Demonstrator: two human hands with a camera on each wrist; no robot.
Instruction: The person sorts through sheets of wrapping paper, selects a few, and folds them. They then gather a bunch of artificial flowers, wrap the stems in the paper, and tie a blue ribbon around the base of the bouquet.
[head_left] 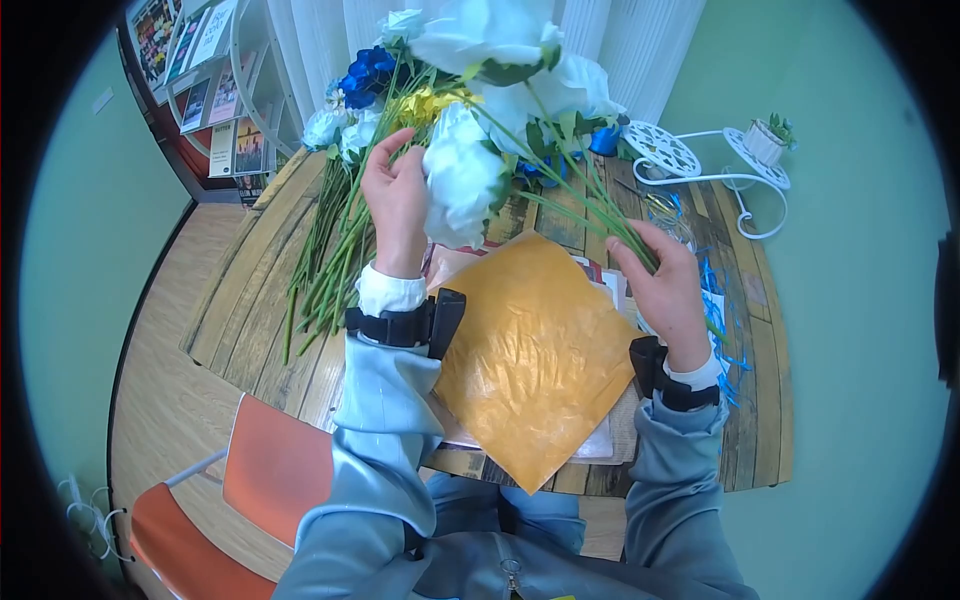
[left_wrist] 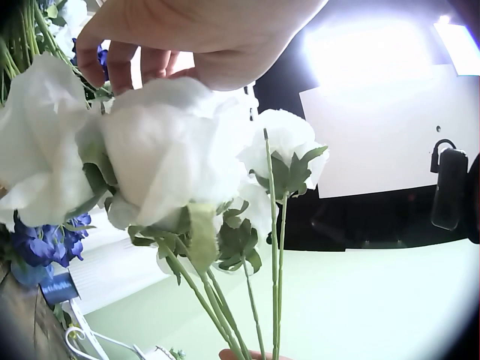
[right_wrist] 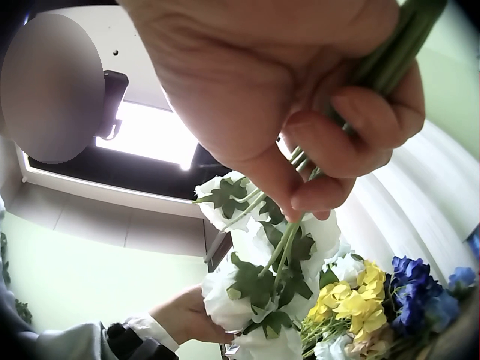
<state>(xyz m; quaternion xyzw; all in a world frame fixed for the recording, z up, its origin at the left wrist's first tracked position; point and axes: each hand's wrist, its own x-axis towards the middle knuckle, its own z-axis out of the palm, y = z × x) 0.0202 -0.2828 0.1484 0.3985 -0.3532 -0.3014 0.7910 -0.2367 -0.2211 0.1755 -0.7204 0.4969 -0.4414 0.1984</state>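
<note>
Blooms, white and wide (head_left: 465, 185), hang over the bench (head_left: 235, 300) in the head view, their green stems (head_left: 615, 210) slanting toward 5 o'clock into the right hand (head_left: 672, 295), which grips them with curled fingers. From that hand the flower heads lie between 10 and 11 o'clock, so the left hand (head_left: 395, 205) is the nearer to them: the lowest white head sits just beside it, at its 3 o'clock. Below the blooms, at 6 o'clock, a golden sheet (head_left: 530, 350) lies on the bench. More loose stems (head_left: 325, 270) spread at the left hand's 7 o'clock.

In the left wrist view, the left hand comes in from 12 o'clock, its fingers loosely bent against the top of a white head; whether they pinch a petal, one cannot tell. The stems run down toward 6 o'clock, where fingertips of the right hand just show.

In the right wrist view, the right hand closes around the stem bundle, whose long axis runs from 1 to 7 o'clock. White heads hang at 6 o'clock, the left hand touching them from the 8 o'clock side. Yellow flowers (right_wrist: 352, 304) and blue flowers (right_wrist: 414, 289) stand toward 5 o'clock.
</note>
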